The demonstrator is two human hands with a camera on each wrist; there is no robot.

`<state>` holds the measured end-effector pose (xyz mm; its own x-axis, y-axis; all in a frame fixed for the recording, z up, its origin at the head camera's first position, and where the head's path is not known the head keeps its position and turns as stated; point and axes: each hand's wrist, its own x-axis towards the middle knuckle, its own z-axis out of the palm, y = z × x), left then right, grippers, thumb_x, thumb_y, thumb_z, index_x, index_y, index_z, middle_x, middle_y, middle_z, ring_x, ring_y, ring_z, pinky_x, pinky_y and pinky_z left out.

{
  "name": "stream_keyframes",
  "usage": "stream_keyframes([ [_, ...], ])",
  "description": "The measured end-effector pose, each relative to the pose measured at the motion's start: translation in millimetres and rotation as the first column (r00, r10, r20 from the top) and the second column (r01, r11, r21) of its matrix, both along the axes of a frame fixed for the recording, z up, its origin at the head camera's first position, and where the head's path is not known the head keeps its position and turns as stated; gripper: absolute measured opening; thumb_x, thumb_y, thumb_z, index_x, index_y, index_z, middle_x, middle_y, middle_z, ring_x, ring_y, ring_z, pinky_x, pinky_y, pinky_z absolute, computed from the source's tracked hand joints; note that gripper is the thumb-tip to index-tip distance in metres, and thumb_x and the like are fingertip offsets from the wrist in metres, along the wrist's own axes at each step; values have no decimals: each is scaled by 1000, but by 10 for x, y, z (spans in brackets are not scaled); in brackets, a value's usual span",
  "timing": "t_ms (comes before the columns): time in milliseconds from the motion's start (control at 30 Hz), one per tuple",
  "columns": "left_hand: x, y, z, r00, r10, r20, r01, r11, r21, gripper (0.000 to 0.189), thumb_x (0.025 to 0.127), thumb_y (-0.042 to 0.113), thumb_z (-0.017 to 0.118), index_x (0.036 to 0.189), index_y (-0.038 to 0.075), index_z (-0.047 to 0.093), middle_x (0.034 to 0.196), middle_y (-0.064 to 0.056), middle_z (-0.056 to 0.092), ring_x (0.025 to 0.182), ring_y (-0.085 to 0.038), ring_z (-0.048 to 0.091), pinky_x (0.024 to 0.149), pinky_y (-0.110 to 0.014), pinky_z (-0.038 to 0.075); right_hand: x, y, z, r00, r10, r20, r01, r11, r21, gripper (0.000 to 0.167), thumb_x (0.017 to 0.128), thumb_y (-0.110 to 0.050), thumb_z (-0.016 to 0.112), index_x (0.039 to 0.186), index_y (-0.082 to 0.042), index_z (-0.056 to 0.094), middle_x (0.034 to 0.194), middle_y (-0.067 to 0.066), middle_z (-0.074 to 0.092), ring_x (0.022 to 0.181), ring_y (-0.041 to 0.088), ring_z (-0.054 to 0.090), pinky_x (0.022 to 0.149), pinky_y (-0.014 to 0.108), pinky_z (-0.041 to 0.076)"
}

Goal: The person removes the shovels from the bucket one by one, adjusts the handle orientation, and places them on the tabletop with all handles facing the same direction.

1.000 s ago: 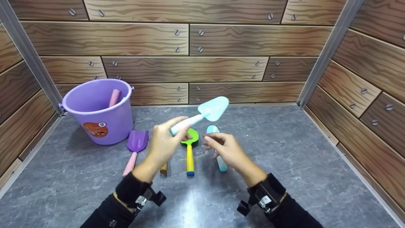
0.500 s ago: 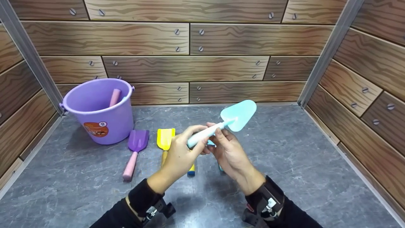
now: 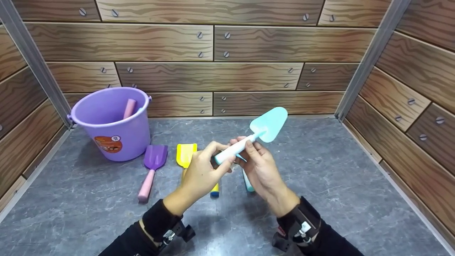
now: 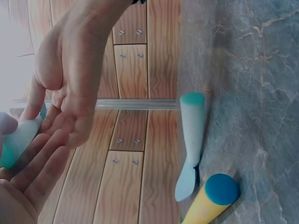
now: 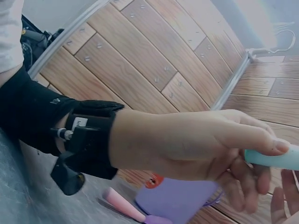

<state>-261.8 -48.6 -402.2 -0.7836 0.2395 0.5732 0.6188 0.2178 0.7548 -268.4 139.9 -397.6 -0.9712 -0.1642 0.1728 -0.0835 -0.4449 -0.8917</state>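
Note:
Both hands hold a light blue toy trowel (image 3: 269,124) above the floor, its blade tilted up to the far right. My left hand (image 3: 202,169) pinches the butt end of its pale handle between thumb and fingers. Nearer the blade, my right hand (image 3: 265,174) grips the same handle, thumb on top. Beneath the hands lies another tool with a pale, teal-ended handle (image 4: 192,126), partly hidden in the head view. Beside it is a yellow handle with a blue end (image 3: 214,190); the left hand covers the rest. A yellow shovel (image 3: 186,154) lies left of that, its handle mostly hidden.
A purple bucket (image 3: 133,142) stands at the back left, with a pink handle (image 3: 129,108) sticking up inside. In front of it lies a purple shovel (image 3: 155,156) with a pink handle. Wood-patterned walls (image 3: 249,76) enclose the grey marbled floor (image 3: 337,177).
The left hand has carried the trowel to the right. The right hand has risen from over the pale-handled tool and taken hold of the trowel's handle; lately both hands barely move.

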Motion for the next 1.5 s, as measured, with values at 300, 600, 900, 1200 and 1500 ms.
stream_keyframes([
  [300,-19,-18,-4,999,-39,32,40,998,-42,16,113,9,78,121,-3,71,105,-19,89,77,-32,88,68,-22,66,-8,48,120,995,-98,-21,98,995,23,26,125,-8,50,137,5,69,119,4,84,113,15,88,107,33,71],
  [600,-35,-39,6,993,-89,83,91,995,-27,18,111,6,79,123,-7,73,106,-25,87,81,-38,88,75,-24,71,-71,172,181,982,-156,-104,163,985,63,25,123,-5,53,135,5,72,113,3,86,108,14,88,102,31,72],
  [900,-119,-175,53,995,-89,36,94,982,-162,14,112,12,80,111,-1,80,101,-17,88,87,-30,86,80,-25,68,-249,494,335,955,-274,-110,292,931,219,20,118,-3,64,121,4,82,96,3,88,89,13,88,85,32,75],
  [1200,-131,-253,125,994,-94,63,110,934,-341,11,112,16,80,111,5,85,104,-9,86,98,-17,79,93,-28,68,-440,734,252,964,-242,-106,253,730,635,33,113,-10,77,133,17,76,99,7,88,79,4,81,77,23,72],
  [1500,-149,-295,87,987,-106,118,153,829,-538,24,115,21,77,130,4,84,129,-14,85,126,-33,78,114,-59,65,-601,1005,18,983,-163,-80,125,284,951,33,109,-18,82,122,13,80,115,31,83,72,13,71,65,24,66],
])
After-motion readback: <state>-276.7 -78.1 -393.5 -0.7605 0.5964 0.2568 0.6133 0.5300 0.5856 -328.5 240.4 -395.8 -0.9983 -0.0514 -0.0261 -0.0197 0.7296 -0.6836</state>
